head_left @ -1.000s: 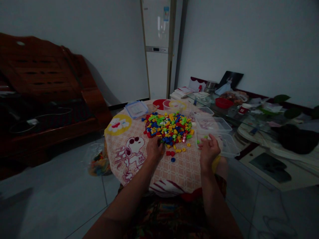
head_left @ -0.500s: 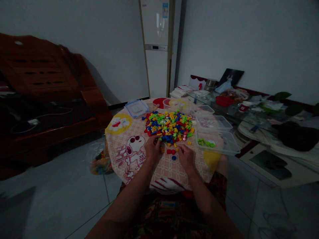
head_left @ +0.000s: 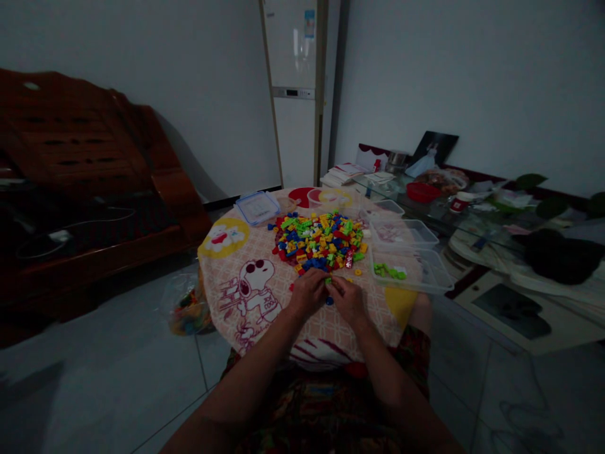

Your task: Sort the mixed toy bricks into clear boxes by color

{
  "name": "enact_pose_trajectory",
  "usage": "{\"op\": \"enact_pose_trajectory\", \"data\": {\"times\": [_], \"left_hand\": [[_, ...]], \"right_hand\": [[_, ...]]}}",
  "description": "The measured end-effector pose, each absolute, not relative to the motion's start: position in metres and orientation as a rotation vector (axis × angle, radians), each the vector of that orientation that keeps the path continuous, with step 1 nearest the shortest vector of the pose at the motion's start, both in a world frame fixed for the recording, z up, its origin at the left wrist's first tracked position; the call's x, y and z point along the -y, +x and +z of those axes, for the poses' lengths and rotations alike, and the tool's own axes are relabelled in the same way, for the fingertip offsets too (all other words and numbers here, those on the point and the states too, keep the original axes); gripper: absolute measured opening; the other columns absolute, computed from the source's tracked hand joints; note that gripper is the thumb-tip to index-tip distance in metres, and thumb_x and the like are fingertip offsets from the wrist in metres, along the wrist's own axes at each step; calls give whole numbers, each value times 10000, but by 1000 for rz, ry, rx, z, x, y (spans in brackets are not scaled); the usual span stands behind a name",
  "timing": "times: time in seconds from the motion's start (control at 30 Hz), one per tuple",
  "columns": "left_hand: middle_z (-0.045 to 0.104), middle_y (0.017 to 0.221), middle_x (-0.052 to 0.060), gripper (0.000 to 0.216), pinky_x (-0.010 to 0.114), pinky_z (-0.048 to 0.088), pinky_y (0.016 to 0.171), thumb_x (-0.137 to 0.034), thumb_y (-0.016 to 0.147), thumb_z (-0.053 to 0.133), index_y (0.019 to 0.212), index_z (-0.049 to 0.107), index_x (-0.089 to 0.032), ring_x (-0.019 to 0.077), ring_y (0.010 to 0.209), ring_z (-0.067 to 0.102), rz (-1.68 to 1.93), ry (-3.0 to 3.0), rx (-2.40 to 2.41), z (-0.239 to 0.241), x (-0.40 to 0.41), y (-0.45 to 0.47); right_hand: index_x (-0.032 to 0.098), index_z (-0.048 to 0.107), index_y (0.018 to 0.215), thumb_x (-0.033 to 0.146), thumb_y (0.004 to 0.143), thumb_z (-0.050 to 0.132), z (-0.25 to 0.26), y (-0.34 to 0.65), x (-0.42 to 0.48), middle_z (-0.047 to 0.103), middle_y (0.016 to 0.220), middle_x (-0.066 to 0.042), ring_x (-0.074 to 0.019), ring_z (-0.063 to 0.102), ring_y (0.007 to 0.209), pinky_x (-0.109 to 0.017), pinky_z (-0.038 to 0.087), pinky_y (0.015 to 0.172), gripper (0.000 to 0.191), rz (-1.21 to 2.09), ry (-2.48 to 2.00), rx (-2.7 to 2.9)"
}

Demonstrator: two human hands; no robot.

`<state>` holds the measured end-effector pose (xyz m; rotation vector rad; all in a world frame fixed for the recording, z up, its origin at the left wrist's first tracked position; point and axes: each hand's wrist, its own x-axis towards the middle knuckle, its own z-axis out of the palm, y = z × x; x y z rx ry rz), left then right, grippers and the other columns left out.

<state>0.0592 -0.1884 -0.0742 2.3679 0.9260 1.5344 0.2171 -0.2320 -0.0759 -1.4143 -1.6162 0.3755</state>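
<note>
A heap of small coloured building bricks lies on a round table covered with a cartoon-dog cloth. My left hand and my right hand meet just in front of the heap, fingers pinched together over a few loose bricks; what they grip is too small to name. A blue round piece shows between them. To the right a clear plastic box holds a few green bricks.
Two more clear boxes stand behind the first, and a blue-rimmed lid lies at the table's far left. A bag of bricks sits on the floor. A wooden bench is left, a cluttered glass table right.
My right hand came back from the clear box to the table's front. My left hand slid right, off the heap's edge, and the two hands have met.
</note>
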Motion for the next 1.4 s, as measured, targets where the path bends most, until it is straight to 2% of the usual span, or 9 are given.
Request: {"op": "enact_pose_trajectory", "data": {"times": [0.17, 0.33, 0.47, 0.63, 0.87, 1.03, 1.13, 1.3, 1.4], "left_hand": [[729, 876, 65, 166, 319, 567, 791, -191, 921, 553, 914, 717, -213, 187, 837, 690, 1334, 2273, -1086, -69, 192, 58], [754, 968, 86, 238, 359, 577, 892, -212, 949, 524, 1006, 754, -226, 206, 934, 703, 1229, 2277, -1038, -69, 194, 57], [734, 1226, 132, 291, 436, 540, 1041, -226, 970, 518, 1135, 758, -219, 243, 1166, 673, 1358, 2371, -1036, -72, 187, 57], [587, 1511, 151, 362, 573, 385, 1207, -257, 924, 629, 1272, 719, -224, 334, 1452, 482, 1281, 2491, -1266, -69, 174, 59], [690, 1362, 154, 214, 593, 354, 1206, -230, 888, 651, 1091, 717, -216, 341, 1310, 601, 1305, 2300, -1539, -66, 174, 50], [740, 1256, 139, 251, 513, 478, 1109, -196, 897, 586, 1112, 715, -208, 302, 1209, 664, 1432, 2095, -1568, -69, 172, 38], [757, 1196, 116, 233, 494, 502, 1095, -171, 882, 551, 1026, 728, -217, 288, 1177, 679, 1464, 1969, -1588, -70, 168, 33], [763, 1135, 80, 224, 463, 522, 1081, -197, 898, 526, 952, 741, -227, 262, 1152, 691, 1599, 1776, -1540, -68, 167, 30], [761, 1131, 76, 267, 422, 555, 1019, -192, 914, 487, 993, 741, -220, 238, 1104, 704, 1716, 1635, -1535, -69, 169, 30]], "right_hand": [[232, 803, 1115, 424, 902, 607, -76, 217, 232, 763, 780, -33, -195, 686, 699, -278, 522, 716, 347, 394, -1405, 1621], [215, 785, 1020, 448, 851, 622, -77, 219, 229, 667, 642, 16, -159, 586, 589, -249, 439, 574, 331, 509, -1402, 1557], [210, 757, 946, 466, 817, 631, -76, 218, 229, 611, 595, 33, -155, 549, 566, -254, 433, 572, 313, 510, -1414, 1435], [196, 751, 928, 495, 802, 640, -70, 217, 233, 671, 682, -4, -171, 586, 617, -284, 485, 637, 343, 442, -1411, 1296], [152, 752, 1071, 492, 818, 619, -70, 220, 238, 666, 652, -2, -176, 587, 587, -296, 501, 612, 445, 445, -1422, 1138], [136, 711, 1113, 527, 821, 646, -63, 233, 243, 668, 656, 2, -172, 606, 550, -274, 491, 519, 492, 479, -1372, 863], [113, 678, 1204, 504, 826, 659, -49, 252, 241, 648, 626, 24, -141, 555, 484, -243, 445, 470, 544, 421, -1352, 734], [107, 631, 1368, 404, 833, 604, -35, 264, 235, 669, 649, 24, -127, 537, 478, -233, 423, 488, 612, 336, -1363, 712], [104, 689, 1302, 393, 822, 557, -46, 247, 236, 673, 652, 13, -144, 543, 500, -253, 434, 505, 575, 414, -1394, 821]]}}
